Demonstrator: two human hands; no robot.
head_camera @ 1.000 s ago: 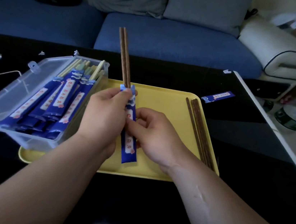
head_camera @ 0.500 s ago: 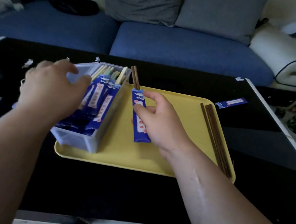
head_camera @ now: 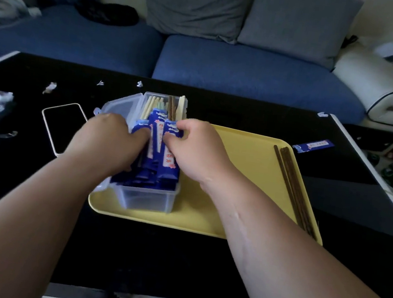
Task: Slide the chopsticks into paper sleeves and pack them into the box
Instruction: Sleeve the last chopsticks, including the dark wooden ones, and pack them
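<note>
Since half a second before, our right hand [head_camera: 198, 149] had carried the sleeved pair [head_camera: 169, 162] off the yellow tray [head_camera: 236, 179] and into the clear plastic box [head_camera: 146, 199]. Our left hand [head_camera: 109, 140] had come down among the packed sleeved pairs [head_camera: 155, 131]. Right thumb and fingers pinched the blue sleeve near its upper end. The left fingers were buried among the sleeves, so we could not tell whether they gripped or only pressed. The sleeved pair lay along the box's right wall, its long axis running away from us and parallel to its neighbours.

We judged the bare dark chopsticks [head_camera: 292, 189] next in line. They lay along the tray's right edge, well to the right of both hands and also lengthwise away from us, with the right hand nearer. An empty blue sleeve [head_camera: 314, 145] lay on the black table [head_camera: 151, 255] just beyond the tray's far right corner. Bare tray between box and chopsticks left open room for the reach, though the raised rim bordered them closely.
</note>
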